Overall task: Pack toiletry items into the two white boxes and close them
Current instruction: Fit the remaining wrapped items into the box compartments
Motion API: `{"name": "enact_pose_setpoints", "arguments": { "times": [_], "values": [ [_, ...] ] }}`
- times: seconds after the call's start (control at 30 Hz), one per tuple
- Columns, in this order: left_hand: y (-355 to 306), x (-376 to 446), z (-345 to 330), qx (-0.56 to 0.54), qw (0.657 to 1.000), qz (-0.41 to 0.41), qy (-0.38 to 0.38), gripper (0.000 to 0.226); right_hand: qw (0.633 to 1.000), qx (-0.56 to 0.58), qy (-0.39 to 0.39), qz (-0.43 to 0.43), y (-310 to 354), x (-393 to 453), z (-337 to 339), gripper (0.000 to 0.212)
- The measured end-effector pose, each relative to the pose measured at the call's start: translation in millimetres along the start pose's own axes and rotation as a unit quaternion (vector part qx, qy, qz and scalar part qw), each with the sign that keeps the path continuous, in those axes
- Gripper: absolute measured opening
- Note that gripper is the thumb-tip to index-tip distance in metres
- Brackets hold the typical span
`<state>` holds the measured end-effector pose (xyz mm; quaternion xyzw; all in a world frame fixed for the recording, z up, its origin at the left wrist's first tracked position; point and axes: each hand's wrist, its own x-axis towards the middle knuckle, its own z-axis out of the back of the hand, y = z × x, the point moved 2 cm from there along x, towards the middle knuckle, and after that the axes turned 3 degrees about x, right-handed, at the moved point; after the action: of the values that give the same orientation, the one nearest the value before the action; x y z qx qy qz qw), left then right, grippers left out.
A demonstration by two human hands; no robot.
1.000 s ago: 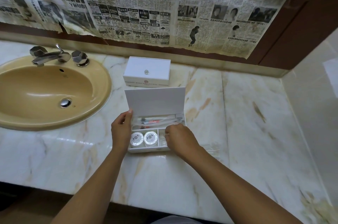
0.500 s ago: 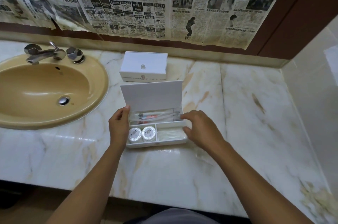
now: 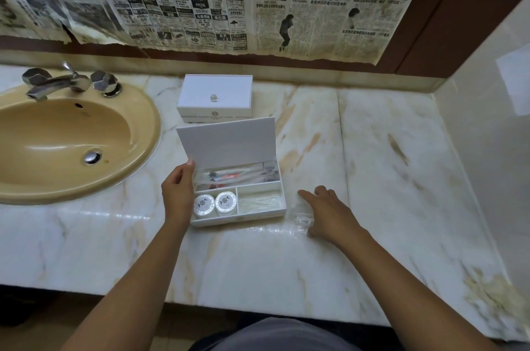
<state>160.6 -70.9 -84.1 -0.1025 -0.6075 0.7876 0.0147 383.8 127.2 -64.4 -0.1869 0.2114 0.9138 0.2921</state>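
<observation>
White open box [image 3: 239,201]: left hand [image 3: 177,195] steadies its side wall, fingers resting against it.
Clear plastic sachet [image 3: 299,216]: right hand [image 3: 329,214] lies flat-fingered on it, likely to gather it.

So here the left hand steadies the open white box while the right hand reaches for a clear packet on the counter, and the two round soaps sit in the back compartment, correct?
Not quite. The head view shows the two round soaps in the front left compartment of the open white box; the back compartment holds long wrapped items. The rest stands: the left hand steadies the box, and the right hand reaches for the clear packet on the counter.
</observation>
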Motion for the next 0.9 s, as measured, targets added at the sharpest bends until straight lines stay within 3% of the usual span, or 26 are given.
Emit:
{"name": "enact_pose_setpoints", "arguments": {
  "times": [0.17,0.43,0.53,0.63,0.9],
  "values": [
    [-0.7,-0.4,0.3,-0.006,1.000,0.004,-0.001,0.026,0.999,0.033,-0.014,0.009,5.6,7.1,2.7,0.071],
    [0.6,0.6,1.7,-0.012,1.000,0.012,0.005,0.027,0.999,0.045,-0.029,-0.004,9.5,14.1,7.8,0.027],
    [0.7,0.6,1.3,-0.009,1.000,0.011,0.005,0.028,0.997,0.027,-0.068,-0.006,10.1,17.9,1.7,0.023],
    [0.2,0.5,1.3,-0.012,1.000,0.012,0.004,0.028,0.994,0.038,-0.101,-0.010,10.0,21.1,2.4,0.033],
    [-0.4,0.7,1.6,-0.011,1.000,0.016,0.005,0.026,0.994,0.051,-0.096,-0.020,8.1,24.8,4.0,0.026]
  ]
}}
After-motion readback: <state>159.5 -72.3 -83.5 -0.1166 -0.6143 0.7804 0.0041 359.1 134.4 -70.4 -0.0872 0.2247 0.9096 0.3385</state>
